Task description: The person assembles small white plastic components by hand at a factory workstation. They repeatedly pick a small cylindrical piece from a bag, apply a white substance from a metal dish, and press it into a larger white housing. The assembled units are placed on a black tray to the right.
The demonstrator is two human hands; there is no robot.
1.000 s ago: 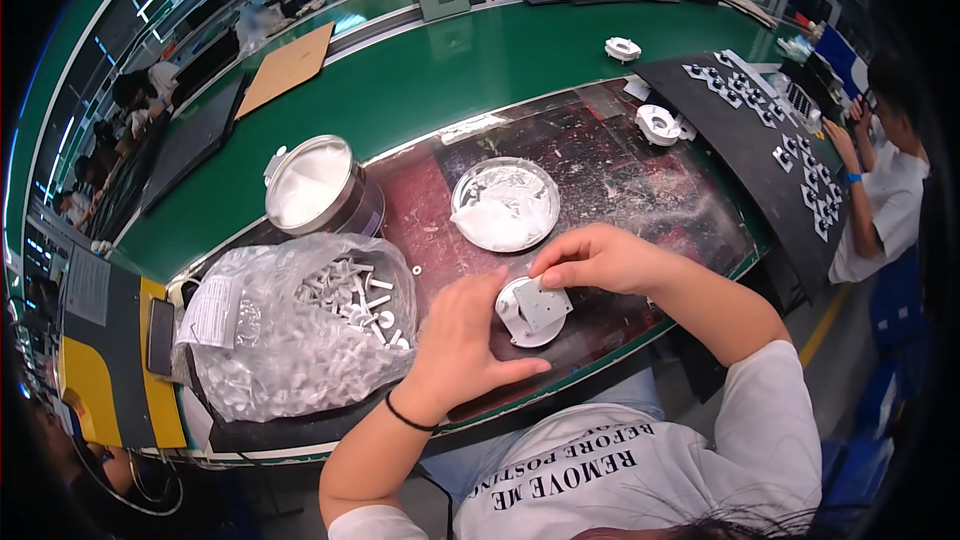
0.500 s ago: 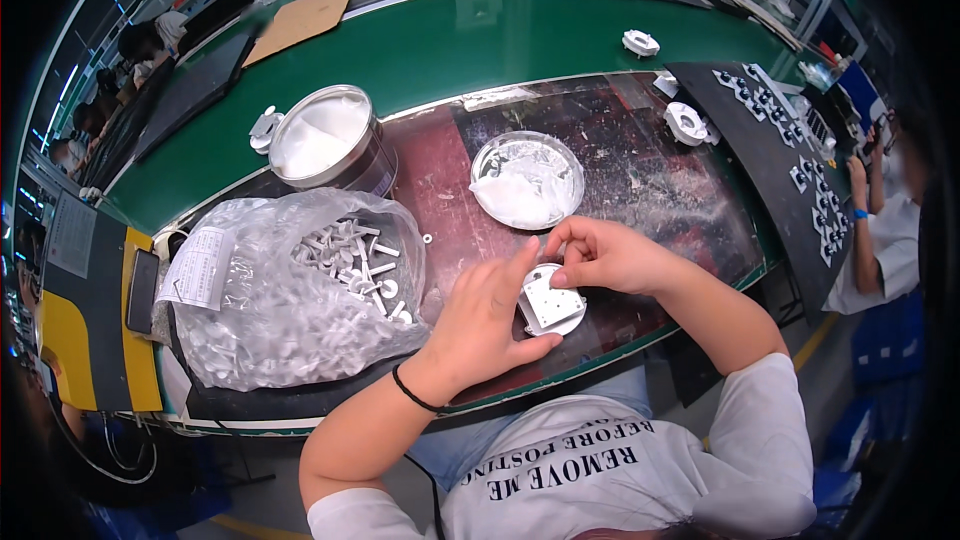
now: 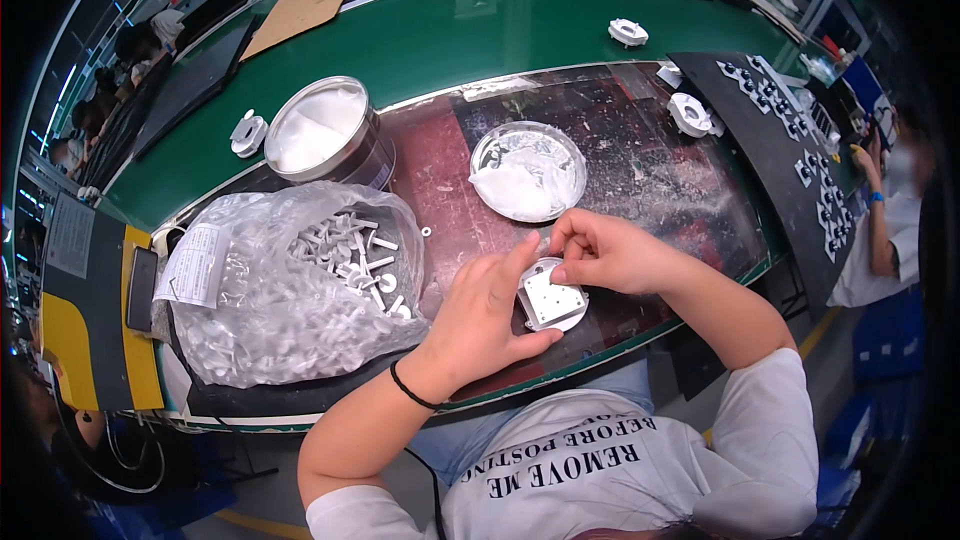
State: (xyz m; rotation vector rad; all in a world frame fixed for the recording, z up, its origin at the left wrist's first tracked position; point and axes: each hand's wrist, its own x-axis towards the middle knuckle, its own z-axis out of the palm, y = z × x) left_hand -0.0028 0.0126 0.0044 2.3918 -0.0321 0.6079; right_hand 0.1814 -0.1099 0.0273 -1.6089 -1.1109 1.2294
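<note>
A round white plastic part [image 3: 553, 302] with a square, dotted plate on it sits low in front of me, near the table's front edge. My left hand [image 3: 483, 312] curves around its left side, thumb along the lower edge and fingers at the upper edge. From the right, my right hand [image 3: 605, 255] reaches over its upper corner with thumb and forefinger pinched. Whatever lies between those fingertips is hidden or too small to name. Just beyond stands a shallow round metal dish [image 3: 575, 162] holding white paste [image 3: 520, 188].
At left, a clear plastic bag [image 3: 250, 330] holds many white stemmed pieces. Behind it stands a metal tin [image 3: 375, 155] of white paste. White parts [image 3: 628, 33] lie on the green belt [image 3: 470, 35]. A dark board [image 3: 750, 140] with small parts slants at right, near another person [image 3: 880, 230].
White parts on the green belt have shifted left; one shows more fully beside the tin. My hands keep nearly the same place on the white part. The person at right has moved an arm.
</note>
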